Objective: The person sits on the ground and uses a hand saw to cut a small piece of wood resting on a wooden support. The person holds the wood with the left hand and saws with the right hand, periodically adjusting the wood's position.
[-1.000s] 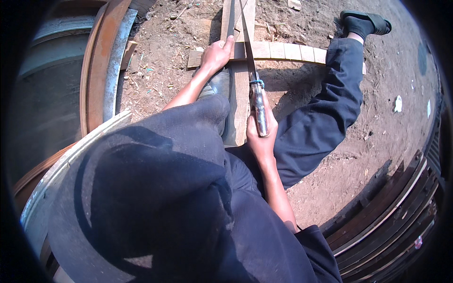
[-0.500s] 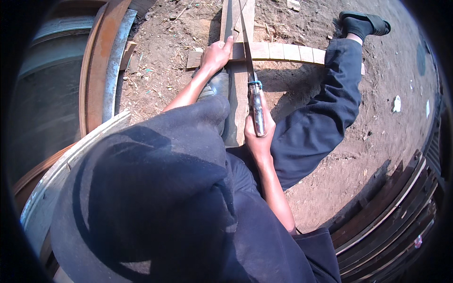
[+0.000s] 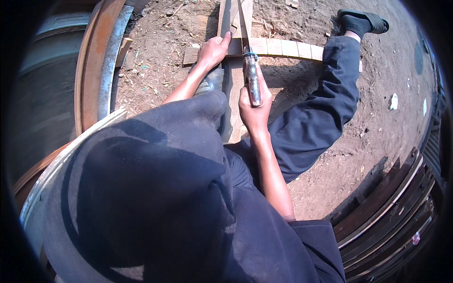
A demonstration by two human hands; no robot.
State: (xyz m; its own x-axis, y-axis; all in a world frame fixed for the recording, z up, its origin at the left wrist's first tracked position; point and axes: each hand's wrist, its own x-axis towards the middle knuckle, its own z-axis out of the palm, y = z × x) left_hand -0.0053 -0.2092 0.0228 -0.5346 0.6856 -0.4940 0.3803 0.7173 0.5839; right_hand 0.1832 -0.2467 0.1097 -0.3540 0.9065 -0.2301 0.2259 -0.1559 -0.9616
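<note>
My right hand [image 3: 255, 109] is closed round the worn handle of a handsaw [image 3: 253, 85], which has a blue tie where handle meets blade. The narrow blade points away from me and crosses a pale wooden strip [image 3: 289, 48] marked with several lines across it. This strip lies crosswise over a longer wooden plank [image 3: 234, 101]. Left of the blade, my left hand [image 3: 213, 51] grips the strip, its thumb pointing forward; the other fingers are partly hidden. My left foot, in a striped shoe [image 3: 214, 81], is beside the plank just below that hand.
Bare soil with wood chips surrounds the work. Curved-looking boards [image 3: 96, 61] and a white-edged panel [image 3: 71, 153] stand at the left. Dark slats [image 3: 391, 212] are stacked at lower right. My right leg [image 3: 321, 113] stretches out, ending in a sandal [image 3: 375, 22].
My right hand has pushed the saw forward, away from me, so its handle is now close to the strip. My left hand stays on the strip.
</note>
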